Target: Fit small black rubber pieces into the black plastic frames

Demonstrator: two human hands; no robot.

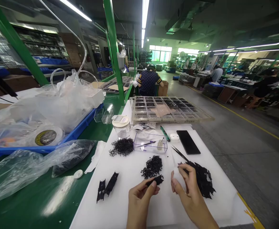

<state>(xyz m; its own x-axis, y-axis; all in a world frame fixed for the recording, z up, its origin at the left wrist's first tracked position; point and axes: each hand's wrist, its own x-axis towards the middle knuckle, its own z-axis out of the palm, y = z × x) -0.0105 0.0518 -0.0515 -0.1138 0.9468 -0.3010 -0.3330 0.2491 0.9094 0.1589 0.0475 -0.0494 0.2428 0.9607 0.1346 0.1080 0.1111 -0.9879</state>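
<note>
My left hand pinches a small black part at its fingertips; my right hand grips tweezers just beside it. I'd keep the part steady and level, I judge.

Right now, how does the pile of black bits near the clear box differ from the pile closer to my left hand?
The wiry pile lies left of the clear box and looks made of thin, tangled strands, spread flat. The grainy pile sits just beyond the left hand and looks made of small chunky pieces, more compact. Both are black and lie on the white board.
</note>
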